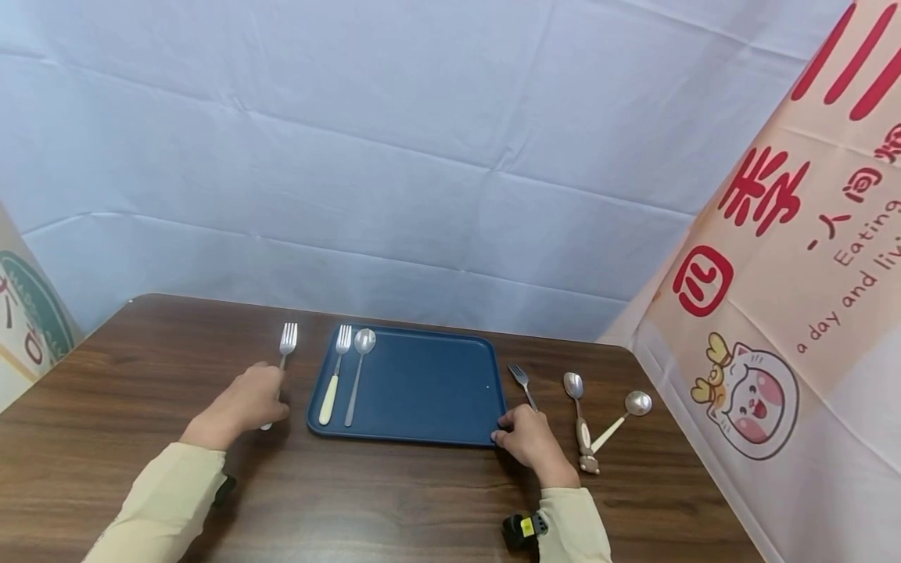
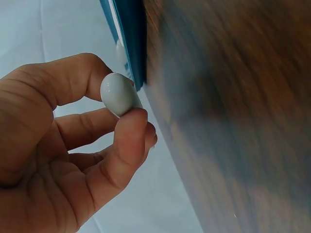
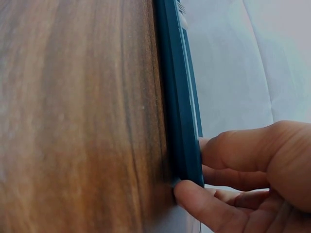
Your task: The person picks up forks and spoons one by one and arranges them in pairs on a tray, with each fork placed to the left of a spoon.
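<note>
A fork with a pale handle is pinched in my left hand, left of the blue tray. The left wrist view shows the rounded white handle end between thumb and finger. At the tray's near right corner, my right hand grips the rim, with fingertips on both sides of the tray edge in the right wrist view. On the tray's left side lie a cream-handled fork and a metal spoon, side by side with their heads away from me.
Right of the tray lie a small fork, partly hidden by my right hand, a spoon with a figure on its handle end, and a round-bowled spoon. White cloth hangs behind the wooden table.
</note>
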A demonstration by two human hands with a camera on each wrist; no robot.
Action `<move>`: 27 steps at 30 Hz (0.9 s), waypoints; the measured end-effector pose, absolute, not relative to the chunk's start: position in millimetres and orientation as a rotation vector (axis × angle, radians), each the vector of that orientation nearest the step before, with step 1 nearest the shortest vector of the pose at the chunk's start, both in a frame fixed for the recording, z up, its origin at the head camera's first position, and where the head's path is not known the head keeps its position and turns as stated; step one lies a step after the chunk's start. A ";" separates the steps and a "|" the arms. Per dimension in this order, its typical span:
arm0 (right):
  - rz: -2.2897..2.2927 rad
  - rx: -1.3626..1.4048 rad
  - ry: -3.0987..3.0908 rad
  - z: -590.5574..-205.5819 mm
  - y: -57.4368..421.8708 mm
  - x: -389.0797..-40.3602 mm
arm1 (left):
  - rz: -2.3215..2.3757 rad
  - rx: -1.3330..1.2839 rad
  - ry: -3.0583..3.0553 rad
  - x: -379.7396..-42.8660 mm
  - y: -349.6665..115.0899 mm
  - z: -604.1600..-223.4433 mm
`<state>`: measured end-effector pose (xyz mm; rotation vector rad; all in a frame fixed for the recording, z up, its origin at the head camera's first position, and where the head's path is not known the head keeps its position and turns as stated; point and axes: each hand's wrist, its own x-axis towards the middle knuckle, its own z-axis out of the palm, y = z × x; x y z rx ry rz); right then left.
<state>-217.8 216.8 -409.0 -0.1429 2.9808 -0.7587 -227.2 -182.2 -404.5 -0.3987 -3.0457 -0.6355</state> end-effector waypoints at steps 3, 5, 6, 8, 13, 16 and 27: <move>-0.763 -0.148 2.976 -409.3 217.4 -217.5 | -0.640 -0.383 -3.044 -227.8 -175.1 -402.9; -0.761 -0.147 2.977 -409.3 218.1 -217.4 | -0.656 -0.375 -3.046 -228.4 -169.6 -401.3; -0.759 -0.143 2.978 -409.2 218.3 -217.5 | -0.665 -0.379 -3.046 -229.2 -166.8 -400.7; -0.758 -0.136 2.982 -408.9 218.3 -217.7 | -0.679 -0.380 -3.049 -230.9 -161.4 -399.4; -0.762 -0.141 2.984 -408.2 216.9 -217.8 | -0.686 -0.379 -3.045 -234.1 -150.5 -396.4; -0.764 -0.150 2.985 -408.9 216.0 -217.8 | -0.690 -0.396 -3.035 -235.7 -145.3 -395.4; -0.751 -0.158 2.988 -410.2 217.5 -217.3 | -0.733 -0.428 -3.033 -240.9 -130.3 -397.3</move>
